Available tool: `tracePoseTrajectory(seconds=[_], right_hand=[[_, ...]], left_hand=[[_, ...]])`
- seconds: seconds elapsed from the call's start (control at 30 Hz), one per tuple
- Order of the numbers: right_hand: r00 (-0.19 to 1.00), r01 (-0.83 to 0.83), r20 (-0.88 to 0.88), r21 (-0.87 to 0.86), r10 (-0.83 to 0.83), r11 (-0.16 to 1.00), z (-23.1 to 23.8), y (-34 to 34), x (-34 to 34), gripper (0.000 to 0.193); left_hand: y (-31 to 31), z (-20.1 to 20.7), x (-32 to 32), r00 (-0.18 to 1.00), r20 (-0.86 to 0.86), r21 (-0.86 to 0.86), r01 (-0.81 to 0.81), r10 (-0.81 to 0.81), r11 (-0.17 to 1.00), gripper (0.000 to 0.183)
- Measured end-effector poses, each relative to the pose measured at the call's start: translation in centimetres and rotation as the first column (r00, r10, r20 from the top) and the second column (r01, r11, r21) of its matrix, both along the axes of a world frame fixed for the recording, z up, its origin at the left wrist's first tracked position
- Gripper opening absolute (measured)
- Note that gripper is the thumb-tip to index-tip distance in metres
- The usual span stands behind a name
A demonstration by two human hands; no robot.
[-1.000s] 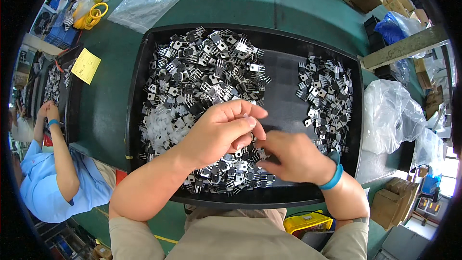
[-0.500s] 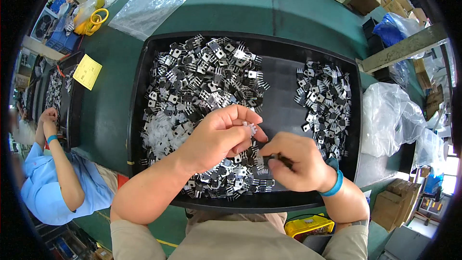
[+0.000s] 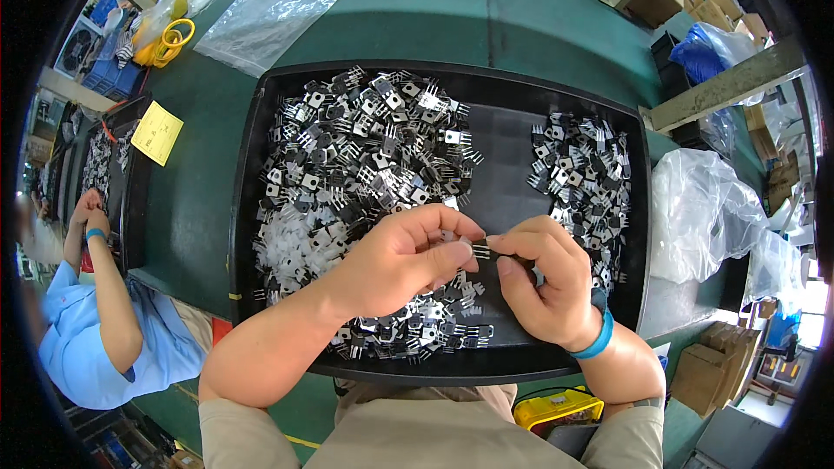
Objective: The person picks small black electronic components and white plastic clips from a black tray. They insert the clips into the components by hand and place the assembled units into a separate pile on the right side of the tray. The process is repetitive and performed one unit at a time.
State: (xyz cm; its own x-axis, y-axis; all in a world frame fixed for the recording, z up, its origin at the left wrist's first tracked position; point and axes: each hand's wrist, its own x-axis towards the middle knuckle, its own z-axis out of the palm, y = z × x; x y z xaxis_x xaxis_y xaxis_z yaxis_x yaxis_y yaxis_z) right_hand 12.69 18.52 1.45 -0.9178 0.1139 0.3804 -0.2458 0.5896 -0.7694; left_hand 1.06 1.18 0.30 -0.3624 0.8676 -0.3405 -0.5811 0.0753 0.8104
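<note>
My left hand (image 3: 401,252) is pinched closed over the middle of the black tray (image 3: 248,234), its fingertips around small white plastic pieces, mostly hidden. Facing it, my right hand (image 3: 547,274) grips a small three-legged transistor (image 3: 481,251) between thumb and fingers. Its metal legs point left and reach the left fingertips; its body is mostly covered. A large heap of black-and-silver transistors (image 3: 365,139) fills the tray's left side. White plastic pieces (image 3: 291,247) lie on that heap, left of my left wrist. A smaller transistor pile (image 3: 586,174) lies at the right.
The tray rests on a green table (image 3: 417,9). A clear plastic bag (image 3: 282,4) lies behind it, and crumpled clear plastic (image 3: 699,208) is at the right. A yellow bin (image 3: 556,406) stands below the near edge. To the left, a co-worker in blue (image 3: 122,339) works at another tray.
My right hand has risen from the tray's near part to meet my left, and the transistor's legs now show between them. The left hand has turned slightly and dropped a little.
</note>
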Motion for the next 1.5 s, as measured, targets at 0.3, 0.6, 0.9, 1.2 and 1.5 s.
tracePoseTrajectory(seconds=[0.3, 0.6, 0.9, 1.2, 1.5], right_hand=[[1.000, -0.011, 0.000, 0.035, 0.011, 0.999, 0.2, -0.1, 0.1, 0.025], [0.999, -0.026, 0.036, 0.041, 0.025, 0.999, 0.2, -0.2, 0.2, 0.026], [0.998, -0.030, 0.057, 0.033, 0.028, 0.999, 0.1, -0.5, 0.2, 0.026], [0.981, -0.134, 0.139, -0.014, 0.135, 0.991, -0.2, -0.2, 0.1, 0.022], [0.973, 0.106, 0.224, -0.248, -0.049, 0.963, -0.2, -0.7, 0.5, 0.020]], left_hand=[[-0.1, -0.9, 0.5, 0.972, -0.231, 0.008, 0.048, -0.045, 0.999, 0.020], [-0.1, -0.9, 0.7, 0.950, -0.308, 0.011, 0.050, -0.044, 0.999, 0.017], [-0.3, -1.1, 0.9, 0.947, -0.318, 0.024, 0.048, -0.037, 0.999, 0.017], [-0.2, -0.8, 0.3, 0.897, -0.411, -0.076, 0.143, -0.162, 0.987, 0.016], [-0.3, -0.5, -0.2, 0.992, -0.091, -0.032, 0.079, -0.082, 0.996, 0.005]])
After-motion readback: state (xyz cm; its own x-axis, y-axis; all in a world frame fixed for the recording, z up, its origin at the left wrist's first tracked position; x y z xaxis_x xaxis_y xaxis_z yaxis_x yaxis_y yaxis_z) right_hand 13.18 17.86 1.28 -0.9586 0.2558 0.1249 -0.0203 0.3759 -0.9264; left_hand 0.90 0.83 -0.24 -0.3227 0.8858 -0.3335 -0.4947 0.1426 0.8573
